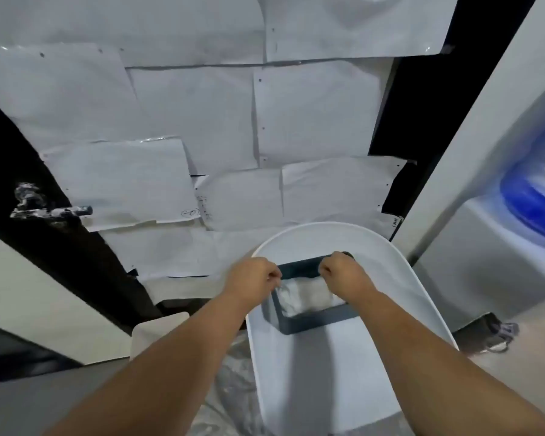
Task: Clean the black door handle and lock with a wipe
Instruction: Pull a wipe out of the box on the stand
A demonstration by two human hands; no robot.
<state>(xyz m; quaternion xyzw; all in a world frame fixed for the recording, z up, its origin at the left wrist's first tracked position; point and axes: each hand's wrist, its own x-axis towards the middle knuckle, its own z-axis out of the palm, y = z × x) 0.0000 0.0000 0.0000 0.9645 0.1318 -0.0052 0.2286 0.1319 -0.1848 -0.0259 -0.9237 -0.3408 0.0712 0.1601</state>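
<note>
The black door handle (59, 212) sticks out from the door at the left, speckled with white smears, with the lock (27, 191) just above it, also smeared. Both my hands are over a dark grey box (315, 322) of white wipes (306, 298) that stands on a white oval table (328, 372). My left hand (252, 280) pinches the edge of a wipe at the box's left rim. My right hand (343, 272), fingers curled, grips the box's far rim. Both hands are well to the right of and below the handle.
The black door (76, 256) is covered with several white paper sheets (312, 114). A white appliance with a blue bottle (535, 196) stands at the right. A white board (158, 335) leans below the door, and crinkled plastic (230, 388) lies on the floor.
</note>
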